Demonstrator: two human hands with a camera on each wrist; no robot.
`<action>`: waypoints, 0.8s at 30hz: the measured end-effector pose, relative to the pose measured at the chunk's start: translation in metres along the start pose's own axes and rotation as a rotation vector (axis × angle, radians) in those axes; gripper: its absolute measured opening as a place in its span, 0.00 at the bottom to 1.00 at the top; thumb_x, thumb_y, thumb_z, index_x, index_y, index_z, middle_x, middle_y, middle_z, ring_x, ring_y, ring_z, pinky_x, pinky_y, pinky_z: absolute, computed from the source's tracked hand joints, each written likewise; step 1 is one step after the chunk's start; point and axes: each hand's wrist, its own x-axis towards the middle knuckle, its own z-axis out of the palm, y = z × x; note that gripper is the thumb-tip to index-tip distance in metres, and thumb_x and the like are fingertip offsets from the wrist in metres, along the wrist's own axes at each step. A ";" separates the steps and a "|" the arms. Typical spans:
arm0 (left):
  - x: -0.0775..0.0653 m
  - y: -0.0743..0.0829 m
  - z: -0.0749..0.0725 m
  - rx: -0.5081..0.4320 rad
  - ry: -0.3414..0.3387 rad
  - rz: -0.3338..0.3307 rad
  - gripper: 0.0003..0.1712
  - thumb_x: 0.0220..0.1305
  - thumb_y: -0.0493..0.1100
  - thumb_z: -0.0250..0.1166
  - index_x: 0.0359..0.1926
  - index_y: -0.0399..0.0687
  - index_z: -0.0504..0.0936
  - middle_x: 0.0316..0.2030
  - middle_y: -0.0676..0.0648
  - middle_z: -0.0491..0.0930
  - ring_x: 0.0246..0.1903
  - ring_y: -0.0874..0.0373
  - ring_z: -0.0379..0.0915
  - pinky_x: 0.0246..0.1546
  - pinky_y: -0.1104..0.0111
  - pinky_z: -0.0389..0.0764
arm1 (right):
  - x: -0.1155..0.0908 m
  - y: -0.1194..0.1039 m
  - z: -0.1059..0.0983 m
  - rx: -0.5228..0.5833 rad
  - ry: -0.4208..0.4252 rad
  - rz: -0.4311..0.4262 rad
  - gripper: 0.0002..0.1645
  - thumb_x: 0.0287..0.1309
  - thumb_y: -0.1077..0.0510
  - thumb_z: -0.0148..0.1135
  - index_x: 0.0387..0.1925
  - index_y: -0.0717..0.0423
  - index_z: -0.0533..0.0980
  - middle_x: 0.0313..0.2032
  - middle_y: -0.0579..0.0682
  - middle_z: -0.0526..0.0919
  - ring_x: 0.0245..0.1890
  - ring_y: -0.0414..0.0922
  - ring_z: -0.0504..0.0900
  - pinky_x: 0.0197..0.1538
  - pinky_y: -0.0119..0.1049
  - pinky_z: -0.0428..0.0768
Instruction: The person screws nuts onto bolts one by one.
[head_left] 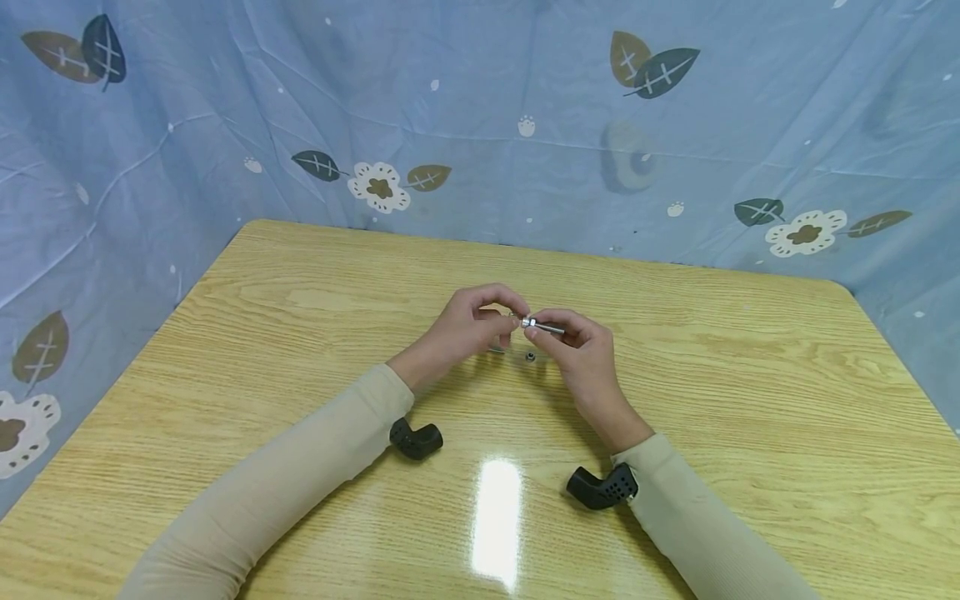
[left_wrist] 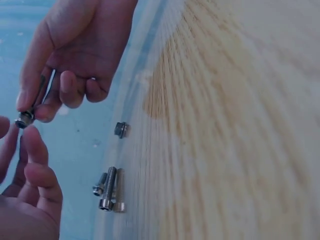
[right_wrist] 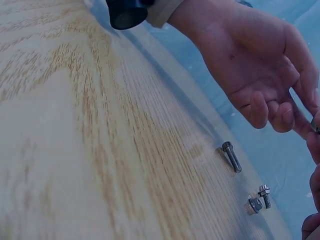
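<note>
Thumb and fingertips of my right hand (head_left: pixel 588 354) pinch a silvery metal bolt (head_left: pixel 551 328), its shank pointing right. A bright nut-like piece (head_left: pixel 532 322) sits around its left end. My left hand (head_left: pixel 472 325) meets it there, thumb and index finger pinching that end; the fingertips partly hide it. In the left wrist view, the bolt's end (left_wrist: pixel 23 120) shows between both hands' fingers. Below the hands, a loose nut (head_left: pixel 530 357) lies on the table. A socket-head bolt (left_wrist: pixel 108 190) and a smaller bolt (left_wrist: pixel 100 185) lie near it.
The wooden table (head_left: pixel 315 350) carries the loose hardware near its middle, under the hands. A blue patterned cloth (head_left: pixel 480 108) hangs behind and beside the table. Black wrist mounts (head_left: pixel 416 440) stick out from both sleeves. Bright light reflects off the front of the tabletop.
</note>
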 end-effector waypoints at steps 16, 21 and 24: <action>0.003 -0.001 0.001 0.021 0.015 -0.047 0.07 0.67 0.45 0.62 0.45 0.51 0.81 0.44 0.48 0.78 0.34 0.34 0.75 0.26 0.63 0.73 | 0.001 0.001 -0.001 -0.020 -0.006 0.001 0.16 0.59 0.57 0.67 0.45 0.62 0.80 0.40 0.43 0.83 0.39 0.40 0.83 0.47 0.33 0.82; 0.002 -0.001 0.000 0.022 0.009 -0.028 0.07 0.65 0.41 0.64 0.44 0.50 0.81 0.43 0.43 0.80 0.37 0.35 0.76 0.31 0.58 0.77 | 0.001 0.000 -0.001 -0.023 -0.004 0.013 0.16 0.59 0.55 0.67 0.45 0.62 0.80 0.40 0.43 0.84 0.39 0.45 0.83 0.47 0.34 0.82; 0.002 0.000 0.000 0.012 0.006 -0.017 0.08 0.65 0.39 0.64 0.45 0.49 0.81 0.44 0.43 0.79 0.38 0.34 0.76 0.35 0.55 0.78 | 0.002 0.000 -0.001 -0.025 -0.007 0.013 0.17 0.59 0.55 0.67 0.45 0.62 0.80 0.40 0.44 0.84 0.39 0.44 0.83 0.47 0.33 0.82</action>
